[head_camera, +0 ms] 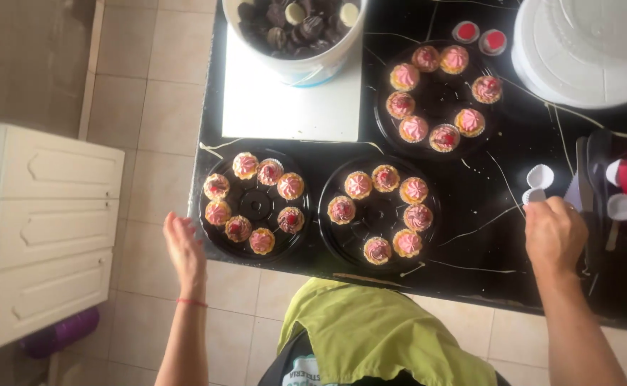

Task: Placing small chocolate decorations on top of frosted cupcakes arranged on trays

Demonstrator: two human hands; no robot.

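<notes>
**Three trays filled with pink-topped tartlets; paper cups handled at the right**

Green apron cloth [385, 336] is seen nearest the camera, at the bottom edge. Just beyond it the left hand [183, 246] is held open and empty off the counter's edge, fingers loosely spread, close to the left tray [256, 206] but not touching it. The right hand [555, 232] is rested on the black counter [485, 214], fingers curled; its fingertips are pinched on or against a white paper cup [535, 194], with a second cup [540, 175] just behind. Whether the cup is fully gripped cannot be told.

Progress, as judged: filling looks largely done.
- Left tray: eight tartlets noted in a ring, centre bare.
- Middle tray [377, 214]: seven noted, with a gap at the near left.
- Far tray [438, 96]: eight noted in a ring.

Empty cups at the right suggest some pieces are left to be cupped.

Farther back, a white bucket [295, 32] is seen holding dark sandwich biscuits, standing on a white board [292, 107]. Two small red-filled caps [479, 36] lie beside the far tray. Stacked clear tray lids [585, 50] are noted at the far right corner.
</notes>
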